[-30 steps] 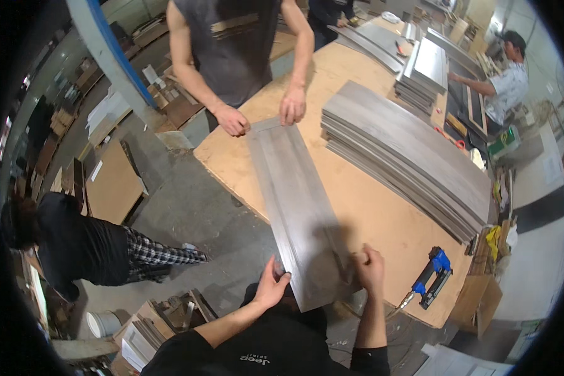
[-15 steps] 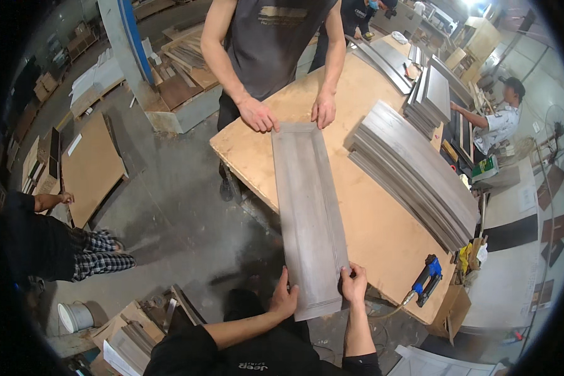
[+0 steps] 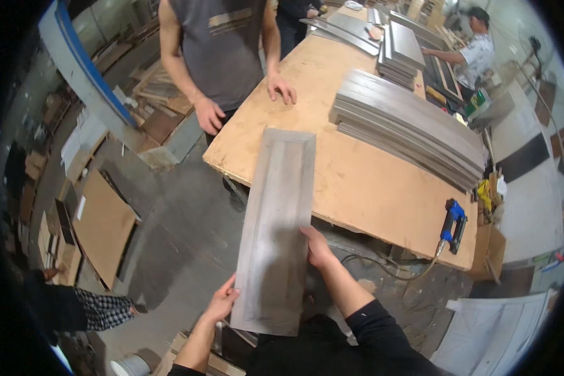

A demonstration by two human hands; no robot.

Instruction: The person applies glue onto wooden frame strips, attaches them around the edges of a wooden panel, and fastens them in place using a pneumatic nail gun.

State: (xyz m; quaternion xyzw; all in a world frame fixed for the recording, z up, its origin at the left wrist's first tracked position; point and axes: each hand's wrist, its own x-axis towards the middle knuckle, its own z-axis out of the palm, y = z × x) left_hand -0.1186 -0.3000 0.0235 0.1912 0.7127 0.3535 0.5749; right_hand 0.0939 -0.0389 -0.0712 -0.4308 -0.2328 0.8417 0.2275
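Observation:
A long grey wood-grain cabinet door panel (image 3: 279, 207) with a framed border is held between my two hands. My left hand (image 3: 222, 299) grips its left long edge near the lower end, thumb on the face. My right hand (image 3: 318, 246) closes on the opposite edge, somewhat farther up. The panel's far end overlaps the corner side of the wooden worktable (image 3: 370, 200), and its near end hangs in front of my body. Across the table a co-worker's hands (image 3: 282, 89) are off the panel, one above the tabletop and the other by its edge.
A stack of similar grey panels (image 3: 413, 125) lies on the table. A blue nail gun (image 3: 454, 225) with an air hose rests at the right corner. More panels (image 3: 401, 50) are piled farther back. A large brown board (image 3: 103, 225) lies low on the left, near another person.
The co-worker has let go of the panel's far end and drawn back. My hands have moved left with the panel, the right one now higher along its edge. My view has shifted.

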